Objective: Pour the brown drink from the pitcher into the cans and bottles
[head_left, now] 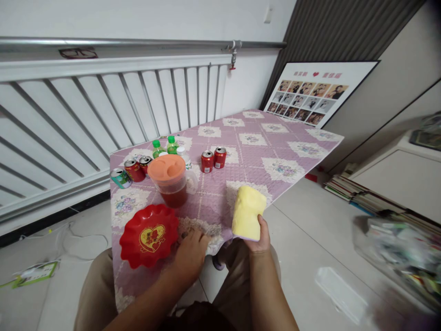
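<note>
My right hand (262, 236) holds a yellow sponge (248, 212) upright near the table's front edge, thumb on its right side. My left hand (193, 248) lies on the edge of the patterned tablecloth, fingers bent and their tips partly hidden, just right of a red scalloped plate (149, 236). Behind the plate stands a clear pitcher (173, 195) with an orange lid and reddish-brown liquid inside. Two red cans (213, 160) stand side by side farther back, between the pitcher and the sponge.
More cans (134, 171) and green-capped bottles (164, 148) stand at the table's back left. A white radiator (165, 99) runs behind the table (241, 140). On the right are a photo board (303, 94), stacked books (365, 202) and a plastic bag (396, 248).
</note>
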The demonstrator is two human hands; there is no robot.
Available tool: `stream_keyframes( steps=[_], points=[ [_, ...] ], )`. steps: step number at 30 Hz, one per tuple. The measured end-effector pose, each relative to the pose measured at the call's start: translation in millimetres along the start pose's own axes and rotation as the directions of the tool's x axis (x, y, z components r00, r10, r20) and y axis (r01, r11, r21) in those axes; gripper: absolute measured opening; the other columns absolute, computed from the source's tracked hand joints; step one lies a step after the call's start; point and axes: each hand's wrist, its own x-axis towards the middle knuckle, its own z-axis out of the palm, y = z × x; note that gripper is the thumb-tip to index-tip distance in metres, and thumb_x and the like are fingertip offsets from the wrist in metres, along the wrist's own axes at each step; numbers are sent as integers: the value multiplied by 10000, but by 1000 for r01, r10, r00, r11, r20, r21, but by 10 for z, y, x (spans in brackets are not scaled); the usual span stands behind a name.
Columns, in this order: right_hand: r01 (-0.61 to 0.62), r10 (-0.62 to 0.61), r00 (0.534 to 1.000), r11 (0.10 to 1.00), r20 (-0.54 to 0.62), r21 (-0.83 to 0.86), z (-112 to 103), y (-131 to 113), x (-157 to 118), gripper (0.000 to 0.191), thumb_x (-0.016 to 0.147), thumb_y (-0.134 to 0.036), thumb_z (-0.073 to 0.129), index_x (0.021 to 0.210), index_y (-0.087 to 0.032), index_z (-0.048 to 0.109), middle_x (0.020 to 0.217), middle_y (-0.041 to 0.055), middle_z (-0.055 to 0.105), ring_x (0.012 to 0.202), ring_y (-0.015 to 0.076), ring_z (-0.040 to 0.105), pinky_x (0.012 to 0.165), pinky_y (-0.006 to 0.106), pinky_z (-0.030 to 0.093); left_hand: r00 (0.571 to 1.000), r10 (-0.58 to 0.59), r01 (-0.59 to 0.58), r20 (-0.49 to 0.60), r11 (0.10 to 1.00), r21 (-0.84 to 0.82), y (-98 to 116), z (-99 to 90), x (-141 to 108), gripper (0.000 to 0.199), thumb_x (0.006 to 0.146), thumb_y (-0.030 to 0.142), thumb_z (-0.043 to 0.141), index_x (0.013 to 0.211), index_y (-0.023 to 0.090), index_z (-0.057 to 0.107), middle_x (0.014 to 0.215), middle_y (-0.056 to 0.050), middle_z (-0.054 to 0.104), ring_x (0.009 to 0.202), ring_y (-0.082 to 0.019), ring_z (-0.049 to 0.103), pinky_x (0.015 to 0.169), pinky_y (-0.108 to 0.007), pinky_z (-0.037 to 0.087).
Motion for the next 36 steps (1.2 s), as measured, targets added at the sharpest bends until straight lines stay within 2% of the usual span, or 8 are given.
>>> stream_keyframes(
  steps=[4, 7, 10, 13, 17, 23, 28, 36],
  points=[
    [0, 0, 1000, 1000, -2, -2, 12, 9, 5, 310, 786, -408, 697, 1035, -228, 740, 954, 51, 825, 836, 260, 788, 910, 456, 610, 975, 165, -152, 146, 984, -95, 164, 337, -192, 206, 976, 188, 461, 1048, 201, 654, 1106, -99, 671, 1048, -244, 617, 932, -360, 498],
    [-6, 6, 1000, 1000, -4, -1, 16, 8, 9, 288, 787, -403, 694, 1016, -237, 743, 941, 40, 826, 823, 252, 787, 876, 438, 623, 970, 78, 39, 228, 882, -470, 156, 689, -278, 310, 867, 208, 620, 1174, 240, 630, 1181, -61, 670, 1052, -226, 627, 936, -338, 495],
    [-16, 16, 1000, 1000, -3, -1, 14, 0, 11, 253, 789, -390, 688, 989, -246, 745, 951, 34, 826, 841, 246, 788, 862, 423, 629, 863, -172, 500, 476, 428, -752, 11, 963, -289, 510, 867, 203, 588, 1368, 238, 500, 1319, -86, 620, 951, -190, 673, 794, -309, 527],
    [-35, 35, 999, 999, 3, -12, 4, -6, 16, 258, 785, -373, 690, 995, -235, 748, 962, 44, 826, 859, 252, 789, 876, 426, 625, 828, -214, 543, 519, 72, -837, -158, 1083, -298, 393, 972, 240, 446, 1355, 192, 516, 1425, -116, 570, 1153, -185, 655, 887, -287, 516],
    [-56, 57, 998, 998, 17, -37, -11, 4, 34, 284, 792, -380, 702, 1030, -231, 742, 948, 45, 827, 864, 262, 792, 938, 456, 600, 870, -95, 431, 484, -333, -839, -241, 1094, -360, 375, 951, 224, 484, 1305, 198, 603, 1440, -90, 596, 1276, -196, 609, 987, -290, 491],
    [-69, 72, 997, 996, 34, -61, -1, 46, 40, 318, 790, -386, 719, 1060, -221, 738, 960, 53, 827, 882, 265, 791, 943, 455, 600, 893, -70, 383, 444, -400, -833, -185, 1042, -401, 372, 998, 301, 424, 1295, 202, 627, 1444, -86, 605, 1336, -210, 577, 1052, -337, 488],
    [-72, 75, 996, 995, 43, -64, 8, 47, 33, 291, 767, -361, 730, 1017, -214, 751, 971, 54, 827, 845, 251, 792, 850, 411, 635, 852, -163, 398, 498, -416, -818, -114, 1028, -383, 371, 1022, 422, 443, 1210, 172, 641, 1385, -109, 629, 1265, -213, 619, 1007, -327, 507],
    [-37, 40, 996, 998, 79, -45, -11, 21, 47, 325, 723, -373, 780, 1010, -226, 753, 981, 39, 826, 891, 253, 788, 906, 405, 615, 873, 6, 306, 488, -787, -536, 95, 771, -428, 243, 991, 289, 592, 1009, 83, 720, 926, -85, 767, 860, -167, 727, 746, -251, 523]
  ],
)
